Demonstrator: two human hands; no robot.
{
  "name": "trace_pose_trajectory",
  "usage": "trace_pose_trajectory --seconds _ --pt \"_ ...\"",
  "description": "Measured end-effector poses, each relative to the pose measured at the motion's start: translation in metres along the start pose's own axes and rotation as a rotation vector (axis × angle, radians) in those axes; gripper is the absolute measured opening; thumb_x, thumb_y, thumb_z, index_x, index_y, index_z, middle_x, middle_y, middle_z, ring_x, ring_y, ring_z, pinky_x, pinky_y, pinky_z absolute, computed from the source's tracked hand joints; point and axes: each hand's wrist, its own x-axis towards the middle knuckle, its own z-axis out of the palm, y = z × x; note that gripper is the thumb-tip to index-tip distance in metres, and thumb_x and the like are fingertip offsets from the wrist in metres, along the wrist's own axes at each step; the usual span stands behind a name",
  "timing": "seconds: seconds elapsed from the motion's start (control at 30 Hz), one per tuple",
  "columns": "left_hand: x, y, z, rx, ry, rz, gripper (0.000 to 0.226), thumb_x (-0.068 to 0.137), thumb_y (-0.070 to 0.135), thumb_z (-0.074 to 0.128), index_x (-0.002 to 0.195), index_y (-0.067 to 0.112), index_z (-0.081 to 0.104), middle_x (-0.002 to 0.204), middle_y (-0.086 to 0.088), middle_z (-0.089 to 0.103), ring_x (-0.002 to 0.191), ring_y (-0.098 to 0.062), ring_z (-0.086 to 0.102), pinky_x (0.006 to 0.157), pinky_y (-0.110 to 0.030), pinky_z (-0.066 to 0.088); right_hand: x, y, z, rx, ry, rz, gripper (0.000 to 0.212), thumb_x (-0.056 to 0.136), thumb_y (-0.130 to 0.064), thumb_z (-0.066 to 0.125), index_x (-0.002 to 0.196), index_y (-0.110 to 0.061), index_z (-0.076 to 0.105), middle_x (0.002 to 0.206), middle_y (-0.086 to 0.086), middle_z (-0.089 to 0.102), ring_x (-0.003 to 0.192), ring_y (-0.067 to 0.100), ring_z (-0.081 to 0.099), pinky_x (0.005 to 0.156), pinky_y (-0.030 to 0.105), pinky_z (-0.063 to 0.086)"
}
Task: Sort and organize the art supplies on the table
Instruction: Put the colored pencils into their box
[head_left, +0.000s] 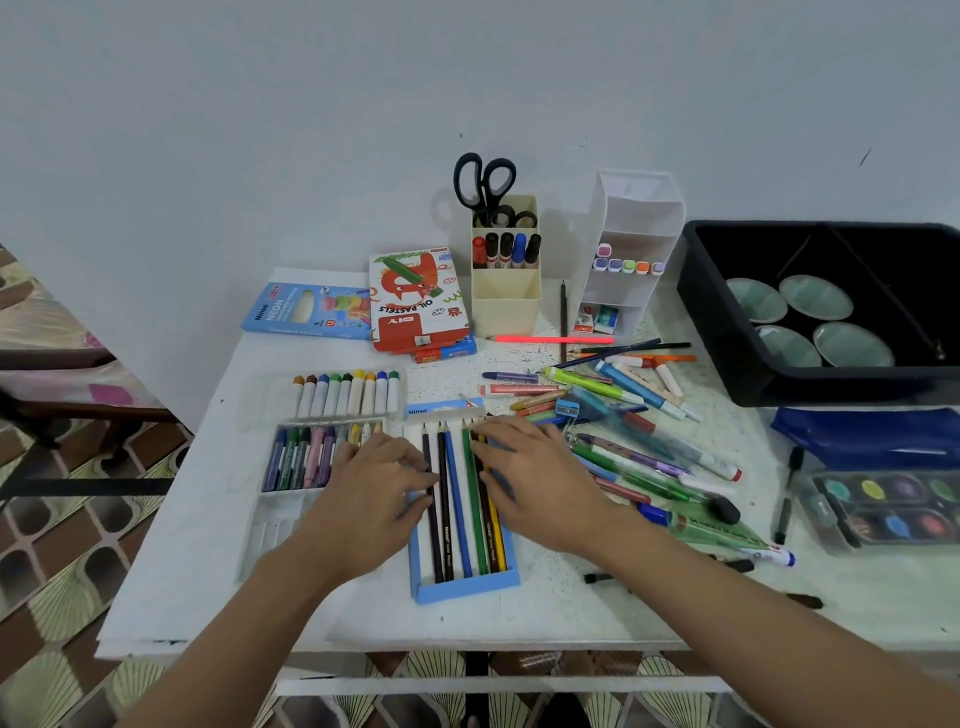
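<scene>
Pencil tray (464, 586): lower centre of the frame, flat on the bench (182, 571); thin blue card, probably light and soft-walled, likely to slide or buckle if pushed from one side only.
Coloured pencils (457, 499): side by side inside the tray, tips toward the top of the frame; slim, stiff and light, apt to roll; best steered with flat fingers across the shafts, or pinched mid-shaft to lift one.
Left hand (374, 499): just left of the tray, fingers bent, tips at the leftmost dark pencil.
Left grip: cannot tell whether pinching that pencil or only nudging it.
Right hand (540, 483): laid over the right side of the row, fingers nearly straight, tips near the pencil points.
Right grip: spread and flat, pressing on the pencils, closed round nothing.
Loose pens and pencils (623, 415): heaped right of centre, just beside the right hand, unsorted.
Handling note: gentle, even pressure from both sides probably enough; hard squeezing risks popping pencils out of the row.
</scene>
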Motion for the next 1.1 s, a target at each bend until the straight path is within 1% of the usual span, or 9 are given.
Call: trace_pose_trajectory --seconds 0.17,0.27,0.43,0.53,0.7,0.8,0.87,0.97,1.1 --pt "0.000 0.002 -0.001 0.015 -0.015 -0.022 0.033 0.084 0.045 0.074 0.113 0.029 0.075 0.107 0.014 0.070 0.108 -0.013 0.056 0.084 -0.037 0.026 -0.003 0.004 -0.007 0.035 -0.004 0.031 0.027 0.090 -0.028 0.055 0.107 -0.017 0.073 0.121 -0.005 0.064 0.113 0.017 0.054 0.091 0.042 0.043" --pt "0.005 0.009 0.002 -0.025 -0.007 -0.031 0.037 0.085 0.056 0.067 0.111 0.030 0.075 0.106 0.016 0.071 0.105 -0.012 0.056 0.082 -0.037 0.026 -0.003 0.003 -0.006 0.074 -0.008 0.040 0.027 0.091 -0.026 0.056 0.109 -0.016 0.074 0.122 -0.005 0.064 0.113 0.017 0.054 0.089 0.043 0.043" --pt "0.016 0.017 0.009 -0.014 -0.017 -0.029 0.041 0.084 0.063 0.063 0.108 0.032 0.076 0.102 0.015 0.073 0.100 -0.013 0.058 0.084 -0.038 0.037 -0.003 0.010 -0.006 0.150 -0.006 0.036 0.028 0.089 -0.022 0.062 0.113 -0.015 0.073 0.127 -0.002 0.066 0.118 0.019 0.057 0.094 0.046 0.048" --pt "0.021 0.018 0.006 -0.067 -0.049 -0.023 0.051 0.085 0.070 0.048 0.101 0.032 0.076 0.093 0.015 0.073 0.088 -0.011 0.061 0.080 -0.039 0.048 -0.003 0.014 -0.007 0.221 0.023 0.018 0.022 0.089 -0.020 0.060 0.106 -0.013 0.073 0.109 -0.001 0.071 0.104 0.017 0.062 0.087 0.044 0.053" --pt "0.052 0.030 -0.012 -0.151 -0.001 -0.019 0.025 0.095 0.045 0.060 0.082 0.028 0.071 0.073 0.018 0.059 0.066 0.001 0.050 0.063 -0.023 0.042 0.003 0.032 -0.030 0.267 0.180 0.108 0.019 0.090 -0.013 0.063 0.105 -0.013 0.075 0.100 -0.002 0.072 0.093 0.014 0.063 0.084 0.036 0.053" --pt "0.087 0.034 -0.015 -0.223 0.107 0.006 0.014 0.097 0.028 0.062 0.102 0.022 0.073 0.086 0.009 0.066 0.075 -0.004 0.056 0.073 -0.031 0.050 0.012 0.062 -0.048 0.208 0.214 0.164 0.018 0.092 -0.009 0.062 0.105 -0.014 0.075 0.098 -0.002 0.071 0.091 0.014 0.062 0.083 0.034 0.053" --pt "0.118 0.036 -0.010 -0.196 0.138 0.021 0.019 0.098 0.019 0.059 0.112 0.018 0.071 0.102 0.003 0.070 0.084 -0.008 0.058 0.080 -0.032 0.051 0.021 0.087 -0.057 0.116 0.185 0.186 0.019 0.092 -0.008 0.059 0.104 -0.012 0.074 0.099 0.002 0.072 0.092 0.019 0.063 0.082 0.036 0.053" --pt "0.165 0.041 0.002 -0.118 0.085 0.037 0.025 0.098 0.016 0.056 0.119 0.016 0.069 0.116 -0.002 0.070 0.100 -0.020 0.064 0.087 -0.038 0.052 0.037 0.118 -0.066 -0.004 0.112 0.201 0.018 0.092 -0.009 0.055 0.098 -0.012 0.072 0.097 0.004 0.070 0.090 0.024 0.061 0.076 0.042 0.054" --pt "0.207 0.050 0.016 0.009 -0.037 0.047 0.031 0.099 0.017 0.052 0.127 0.018 0.066 0.125 -0.002 0.067 0.113 -0.026 0.061 0.091 -0.042 0.052 0.051 0.136 -0.071 -0.069 0.004 0.177 0.019 0.092 -0.011 0.052 0.098 -0.013 0.070 0.097 0.005 0.068 0.091 0.025 0.059 0.073 0.038 0.054"
